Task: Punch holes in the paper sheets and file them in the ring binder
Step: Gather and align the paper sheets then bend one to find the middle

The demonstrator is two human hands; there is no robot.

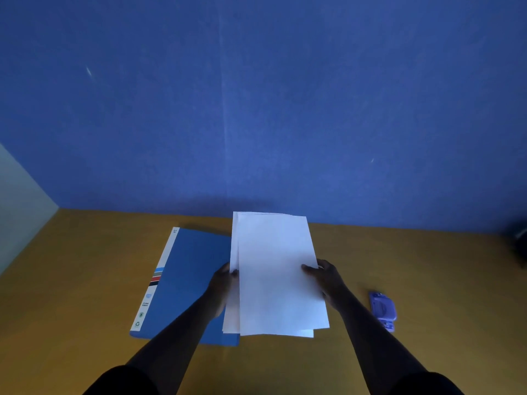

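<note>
Both my hands hold a loose stack of white paper sheets (276, 275) above the yellow table. My left hand (224, 283) grips the stack's left edge, my right hand (325, 276) its right edge with the thumb on top. The sheets are unevenly aligned. A closed blue ring binder (188, 277) with a white spine strip lies flat to the left, partly under the paper and my left hand. A small purple hole punch (383, 309) rests on the table to the right of my right forearm.
The yellow table (85, 280) runs up to a blue wall (256, 109) at the back. A pale surface stands at the left edge, and a dark object (517, 243) sits at the far right edge.
</note>
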